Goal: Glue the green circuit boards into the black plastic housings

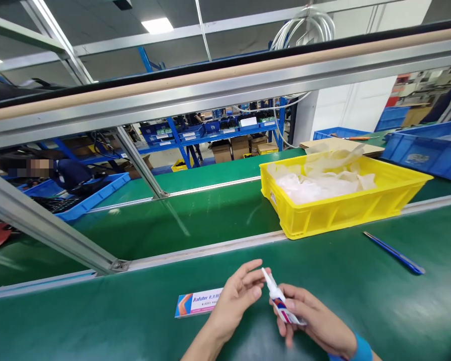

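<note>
My right hand [311,313] is closed around a white glue tube [282,307] with a dark blue, orange and magenta label. The tube tilts up to the left, its long pointed white nozzle leading. Beside that tip is my left hand [240,291], fingers loosely bent and apart, with nothing visible in it. Whether its fingertips touch the nozzle is hard to tell. Partly behind my left wrist, a printed Kafuter box [197,302] in white, blue and orange lies flat on the green worktop [135,321].
A yellow bin [346,215] with crumpled translucent plastic stands beyond my hands. Right of them lies a blue pen-like tool [394,252]. A blue crate [428,150] sits at the back right. Metal frame posts [141,163] rise on the left, where another person [71,175] is by a blue tray.
</note>
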The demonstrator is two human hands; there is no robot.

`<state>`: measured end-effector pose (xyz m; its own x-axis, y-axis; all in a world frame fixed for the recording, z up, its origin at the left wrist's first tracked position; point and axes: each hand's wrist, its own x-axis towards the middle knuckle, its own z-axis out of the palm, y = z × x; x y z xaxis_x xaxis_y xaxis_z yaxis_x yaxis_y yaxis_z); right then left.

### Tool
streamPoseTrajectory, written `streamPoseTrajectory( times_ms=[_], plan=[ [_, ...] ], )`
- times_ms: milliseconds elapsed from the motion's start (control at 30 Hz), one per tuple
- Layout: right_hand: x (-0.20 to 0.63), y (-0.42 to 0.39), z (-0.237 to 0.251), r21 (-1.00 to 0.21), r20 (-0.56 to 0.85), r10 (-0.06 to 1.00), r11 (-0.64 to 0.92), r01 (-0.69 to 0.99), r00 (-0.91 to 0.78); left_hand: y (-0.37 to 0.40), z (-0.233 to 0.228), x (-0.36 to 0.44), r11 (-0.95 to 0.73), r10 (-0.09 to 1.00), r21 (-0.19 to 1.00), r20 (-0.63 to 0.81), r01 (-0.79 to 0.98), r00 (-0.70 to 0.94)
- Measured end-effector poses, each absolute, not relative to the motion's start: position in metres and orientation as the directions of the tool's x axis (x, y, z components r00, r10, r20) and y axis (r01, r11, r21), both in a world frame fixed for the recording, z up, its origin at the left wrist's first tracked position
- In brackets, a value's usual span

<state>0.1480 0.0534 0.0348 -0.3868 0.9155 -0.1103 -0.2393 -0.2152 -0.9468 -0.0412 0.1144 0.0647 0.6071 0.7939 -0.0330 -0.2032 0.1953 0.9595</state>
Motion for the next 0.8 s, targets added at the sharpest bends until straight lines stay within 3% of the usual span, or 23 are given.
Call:
streamPoseTrajectory(
  times_ms=[33,100,200,267,333,433,567,733,800],
  plan=[
    [0.145,0.051,0.035,-0.875,-0.107,0.898,-0.288,-0.389,-0.426,0.115,0.067,-0.034,0.264,0.778,0.928,-0.045,-0.261,0.627],
    [0.14,0.047,0.034,-0.786,-0.09,0.889,-0.34,-0.517,-0.448,0.113,0.071,-0.024,0.352,0.771,0.881,-0.081,-0.316,0.631],
    [0.134,0.044,0.033,-0.764,-0.073,0.909,-0.315,-0.563,-0.409,0.108,0.075,-0.016,0.381,0.808,0.85,-0.113,-0.365,0.578],
    [0.13,0.042,0.035,-0.818,-0.071,0.939,-0.247,-0.519,-0.336,0.105,0.077,-0.014,0.363,0.843,0.844,-0.118,-0.394,0.525],
    [0.128,0.04,0.038,-0.922,-0.042,0.967,-0.135,-0.364,-0.252,0.103,0.078,-0.012,0.344,0.868,0.847,-0.122,-0.405,0.482],
    [0.125,0.037,0.042,-0.989,0.135,0.982,0.142,0.047,-0.129,0.099,0.08,-0.009,0.32,0.888,0.858,-0.124,-0.401,0.443],
    [0.124,0.033,0.042,-0.817,0.414,0.91,0.374,0.439,-0.006,0.095,0.084,-0.004,0.275,0.915,0.877,-0.115,-0.393,0.386],
    [0.124,0.035,0.042,-0.501,0.741,0.669,0.484,0.718,0.065,0.091,0.088,0.008,0.183,0.955,0.902,-0.067,-0.392,0.29],
    [0.127,0.038,0.047,-0.493,0.761,0.64,0.463,0.736,0.108,0.093,0.09,0.013,0.127,0.967,0.908,-0.023,-0.399,0.254]
  ],
)
